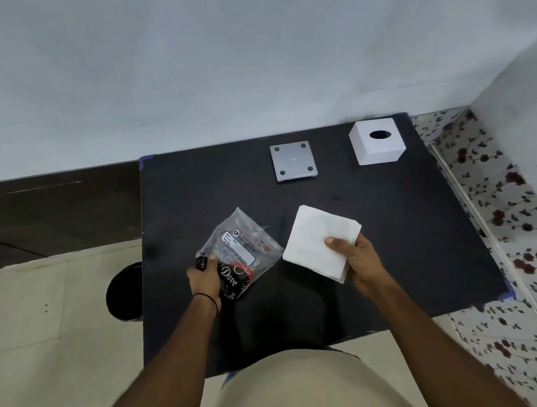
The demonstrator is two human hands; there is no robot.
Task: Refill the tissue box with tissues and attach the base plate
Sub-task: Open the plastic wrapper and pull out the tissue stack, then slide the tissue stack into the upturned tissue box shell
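Two bare hands work over a black desk [389, 226] set against a pale wall. Farthest left, on the tiled floor beside the desk, stands a round black bin [124, 293], partly hidden by the desk edge. Next, the left hand [205, 279], a thin black band on its wrist, has its grip closed on the near end of a clear plastic wrapper [240, 251] printed with a white label and the word "Dove"; the wrapper looks emptied and crumpled. Beyond it, toward the wall, a grey square base plate [293, 162] lies flat on the desk with a dark round pad at each corner. Just right of the wrapper, the right hand [358, 260] pinches a stack of white tissues [319, 241] by its near right corner, thumb on top, fingers underneath. At the far right corner sits the white cube tissue box [377, 141], round opening facing up, well apart from the plate and the tissues.
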